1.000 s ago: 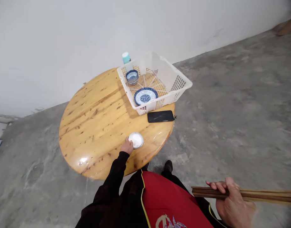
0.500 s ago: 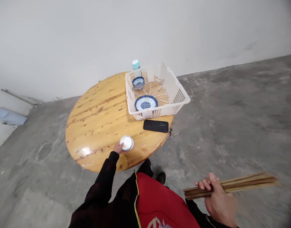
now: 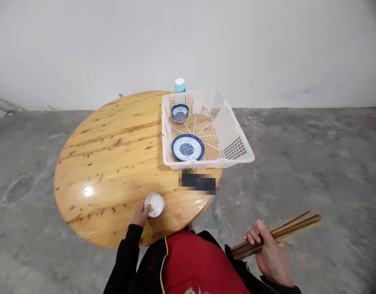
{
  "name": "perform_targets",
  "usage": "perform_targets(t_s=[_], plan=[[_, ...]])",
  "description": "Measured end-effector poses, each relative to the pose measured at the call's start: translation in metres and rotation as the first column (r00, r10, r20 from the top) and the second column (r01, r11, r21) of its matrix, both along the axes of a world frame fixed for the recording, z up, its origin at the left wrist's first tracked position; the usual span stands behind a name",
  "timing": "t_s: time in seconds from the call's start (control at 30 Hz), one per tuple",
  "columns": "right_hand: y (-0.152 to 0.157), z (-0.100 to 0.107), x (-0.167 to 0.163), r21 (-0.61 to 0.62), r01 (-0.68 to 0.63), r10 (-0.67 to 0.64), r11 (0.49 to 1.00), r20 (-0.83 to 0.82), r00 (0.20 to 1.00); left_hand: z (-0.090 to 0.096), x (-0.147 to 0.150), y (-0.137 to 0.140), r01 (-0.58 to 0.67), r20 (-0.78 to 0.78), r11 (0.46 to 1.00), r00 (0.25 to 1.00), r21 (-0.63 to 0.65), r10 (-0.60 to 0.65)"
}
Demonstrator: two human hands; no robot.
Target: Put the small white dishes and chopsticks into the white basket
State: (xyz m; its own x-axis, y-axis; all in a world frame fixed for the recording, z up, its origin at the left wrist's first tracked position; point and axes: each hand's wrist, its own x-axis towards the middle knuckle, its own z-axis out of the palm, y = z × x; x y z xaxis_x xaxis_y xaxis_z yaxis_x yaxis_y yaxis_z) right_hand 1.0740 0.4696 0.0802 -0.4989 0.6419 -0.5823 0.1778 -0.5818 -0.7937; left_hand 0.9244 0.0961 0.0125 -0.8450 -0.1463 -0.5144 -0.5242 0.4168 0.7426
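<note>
My left hand (image 3: 141,214) grips a small white bowl (image 3: 154,204) standing near the front edge of the round wooden table (image 3: 108,163). My right hand (image 3: 272,257) clenches a bundle of chopsticks (image 3: 278,234) off the table. Beyond sits a white basket (image 3: 233,141) holding a blue plate (image 3: 187,147).

I seem to stand in a bare, unfinished room; rough concrete floor (image 3: 313,163), plain white wall (image 3: 83,49) (one round wooden table (image 3: 108,155)).
</note>
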Motion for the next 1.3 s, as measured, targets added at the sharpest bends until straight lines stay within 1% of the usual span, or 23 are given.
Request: perform_targets(t_s=[0.1, 0.2, 0.33, 0.43, 0.5, 0.57, 0.7, 0.8, 0.87, 0.93, 1.0, 1.03, 1.1, 1.17, 1.23, 1.3], plan=[[0.003, 0.002, -0.018, 0.036, -0.025, 0.025, 0.999, 0.003, 1.000, -0.001, 0.001, -0.001, -0.024, 0.029, 0.999, 0.999, 0.049, 0.023], [0.004, 0.004, -0.032, 0.058, -0.058, 0.057, 0.997, 0.022, 0.998, 0.001, 0.005, 0.001, -0.108, 0.055, 0.988, 0.993, 0.114, 0.103], [0.013, 0.005, -0.044, 0.072, -0.078, 0.073, 0.994, 0.060, 0.995, 0.003, 0.012, 0.006, -0.233, 0.054, 0.945, 0.973, 0.228, 0.226], [0.028, 0.002, -0.052, 0.095, -0.056, 0.048, 0.994, 0.085, 0.995, 0.012, 0.010, 0.008, -0.309, 0.058, 0.906, 0.950, 0.291, 0.306], [0.041, 0.000, -0.058, 0.112, -0.044, 0.033, 0.993, 0.094, 0.995, 0.025, 0.001, 0.006, -0.340, 0.035, 0.890, 0.938, 0.303, 0.346], [0.054, -0.003, -0.064, 0.128, -0.033, 0.022, 0.991, 0.092, 0.996, 0.043, -0.016, 0.002, -0.335, -0.009, 0.898, 0.936, 0.284, 0.352], [0.080, -0.009, -0.077, 0.134, -0.012, 0.000, 0.991, 0.093, 0.996, 0.091, -0.070, -0.005, -0.219, -0.119, 0.963, 0.964, 0.159, 0.239], [0.096, -0.014, -0.084, 0.078, 0.011, -0.019, 0.997, 0.104, 0.994, 0.131, -0.118, 0.007, -0.116, -0.243, 0.992, 0.962, 0.056, 0.127], [0.105, -0.018, -0.086, 0.009, 0.024, -0.025, 1.000, 0.100, 0.995, 0.156, -0.150, 0.028, -0.037, -0.292, 0.999, 0.956, 0.021, 0.041], [0.112, -0.022, -0.088, -0.070, 0.034, -0.027, 0.997, 0.102, 0.994, 0.177, -0.182, 0.061, 0.042, -0.325, 0.998, 0.945, 0.043, -0.026], [0.118, -0.027, -0.087, -0.139, 0.038, -0.023, 0.990, 0.111, 0.994, 0.191, -0.212, 0.102, 0.106, -0.348, 0.985, 0.936, 0.137, -0.052], [0.121, -0.030, -0.087, -0.168, 0.040, -0.020, 0.985, 0.118, 0.993, 0.195, -0.226, 0.124, 0.133, -0.349, 0.973, 0.935, 0.187, -0.061], [0.125, -0.035, -0.086, -0.214, 0.052, -0.023, 0.975, 0.137, 0.990, 0.196, -0.254, 0.170, 0.186, -0.335, 0.947, 0.938, 0.262, -0.092], [0.129, -0.039, -0.084, -0.253, 0.068, -0.027, 0.965, 0.163, 0.986, 0.188, -0.281, 0.216, 0.214, -0.311, 0.926, 0.944, 0.313, -0.113], [0.132, -0.042, -0.082, -0.287, 0.083, -0.026, 0.954, 0.197, 0.980, 0.174, -0.306, 0.257, 0.207, -0.267, 0.920, 0.957, 0.334, -0.118], [0.137, -0.046, -0.078, -0.302, 0.103, -0.031, 0.948, 0.233, 0.972, 0.156, -0.328, 0.294, 0.193, -0.204, 0.918, 0.971, 0.348, -0.127]])
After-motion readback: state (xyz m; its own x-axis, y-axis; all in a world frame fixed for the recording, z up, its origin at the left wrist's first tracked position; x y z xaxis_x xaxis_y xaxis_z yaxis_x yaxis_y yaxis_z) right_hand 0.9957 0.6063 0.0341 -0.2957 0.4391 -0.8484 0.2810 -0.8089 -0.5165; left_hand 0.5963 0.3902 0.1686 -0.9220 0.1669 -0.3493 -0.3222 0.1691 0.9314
